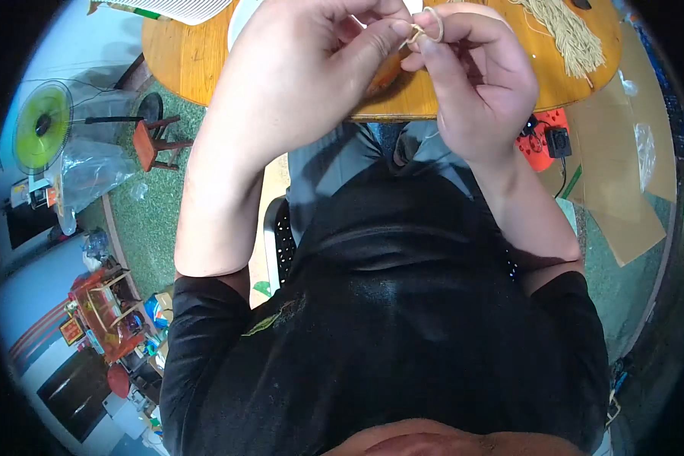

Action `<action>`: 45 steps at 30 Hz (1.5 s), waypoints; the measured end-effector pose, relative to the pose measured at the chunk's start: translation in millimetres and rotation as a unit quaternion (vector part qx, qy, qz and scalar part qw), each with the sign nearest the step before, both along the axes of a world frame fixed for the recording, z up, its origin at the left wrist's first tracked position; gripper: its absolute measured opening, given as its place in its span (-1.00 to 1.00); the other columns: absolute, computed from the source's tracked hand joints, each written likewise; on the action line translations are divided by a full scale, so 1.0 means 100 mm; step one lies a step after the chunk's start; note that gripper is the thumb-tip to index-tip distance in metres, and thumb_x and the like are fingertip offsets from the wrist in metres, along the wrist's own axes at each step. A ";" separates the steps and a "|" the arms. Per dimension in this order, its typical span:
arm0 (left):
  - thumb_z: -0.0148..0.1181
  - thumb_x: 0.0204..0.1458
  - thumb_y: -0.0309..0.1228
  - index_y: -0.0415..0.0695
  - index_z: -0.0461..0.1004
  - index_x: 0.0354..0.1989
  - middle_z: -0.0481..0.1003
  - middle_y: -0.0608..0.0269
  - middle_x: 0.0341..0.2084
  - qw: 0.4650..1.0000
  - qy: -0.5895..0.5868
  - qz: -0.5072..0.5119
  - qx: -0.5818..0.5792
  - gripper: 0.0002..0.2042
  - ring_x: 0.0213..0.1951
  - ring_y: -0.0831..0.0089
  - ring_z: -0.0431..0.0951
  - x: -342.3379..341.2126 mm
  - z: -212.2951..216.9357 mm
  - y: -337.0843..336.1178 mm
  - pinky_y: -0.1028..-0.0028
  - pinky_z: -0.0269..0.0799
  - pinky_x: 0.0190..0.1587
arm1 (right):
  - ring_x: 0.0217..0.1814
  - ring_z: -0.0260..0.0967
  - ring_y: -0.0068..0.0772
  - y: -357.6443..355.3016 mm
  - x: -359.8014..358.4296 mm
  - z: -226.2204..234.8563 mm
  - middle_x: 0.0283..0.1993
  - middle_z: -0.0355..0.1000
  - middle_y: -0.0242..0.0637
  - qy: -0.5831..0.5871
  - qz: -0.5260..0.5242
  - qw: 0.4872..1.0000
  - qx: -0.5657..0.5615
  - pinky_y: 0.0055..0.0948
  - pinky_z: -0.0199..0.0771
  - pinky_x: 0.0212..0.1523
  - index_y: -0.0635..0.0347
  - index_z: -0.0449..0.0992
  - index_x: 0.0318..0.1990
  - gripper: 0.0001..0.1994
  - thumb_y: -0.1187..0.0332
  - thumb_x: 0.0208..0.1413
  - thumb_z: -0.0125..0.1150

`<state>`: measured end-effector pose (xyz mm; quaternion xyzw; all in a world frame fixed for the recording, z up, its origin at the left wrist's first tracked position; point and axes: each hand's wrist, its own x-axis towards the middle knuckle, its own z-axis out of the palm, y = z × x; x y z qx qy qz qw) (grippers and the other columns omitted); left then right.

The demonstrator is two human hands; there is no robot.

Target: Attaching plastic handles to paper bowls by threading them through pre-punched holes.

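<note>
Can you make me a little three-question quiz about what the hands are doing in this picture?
1. True or false: both hands pinch the same small loop of pale string.
2. What lies on the round wooden table at the far right? A) a bundle of tan cords B) a green ball C) a pair of scissors
3. Fill in: on the floor at the left stands a fan with a ____ middle.

Key
1. True: left hand and right hand meet at the string loop.
2. A, the cord bundle.
3. Yellow-green, the fan.

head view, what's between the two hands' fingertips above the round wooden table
In the head view, a small loop of pale cord sits pinched between the left hand and right hand, above the wooden table.
</note>
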<state>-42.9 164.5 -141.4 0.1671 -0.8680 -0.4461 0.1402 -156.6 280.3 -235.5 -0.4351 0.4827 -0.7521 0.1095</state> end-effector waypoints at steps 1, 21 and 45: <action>0.19 0.25 -0.62 -0.28 0.53 -0.28 0.53 0.34 -0.49 1.000 -0.001 0.008 0.008 -0.95 -0.42 0.67 0.47 0.00 0.01 0.00 0.59 0.42 -0.35 | -0.23 0.47 -0.63 -0.02 0.04 0.01 -0.14 0.46 -0.20 -0.051 0.028 0.998 -0.019 -0.64 0.49 -0.20 0.41 0.42 -0.15 -0.90 0.63 0.26 0.22; 0.25 0.05 -0.64 -0.32 0.48 -0.42 0.48 0.14 -0.60 0.997 -0.008 0.024 -0.074 -0.94 -0.49 0.49 0.48 -0.01 -0.05 -0.05 0.46 0.42 -0.40 | -0.24 0.53 -0.62 0.00 0.00 -0.42 -0.13 0.56 -0.19 -0.055 0.088 0.989 -0.103 -0.60 0.63 -0.21 0.41 0.46 -0.05 -0.89 0.54 0.36 0.15; 0.41 -0.09 -0.60 -0.15 0.60 -0.21 0.62 0.17 -0.29 0.919 0.165 -0.013 -0.359 -0.76 -0.23 0.13 0.65 0.28 -0.45 -0.07 0.28 0.53 -0.15 | -0.56 0.37 -0.70 0.47 -0.01 -0.07 -0.44 0.56 -0.40 -0.141 0.294 0.904 0.278 -0.67 0.31 -0.57 0.25 0.64 -0.17 -0.88 0.41 0.33 0.22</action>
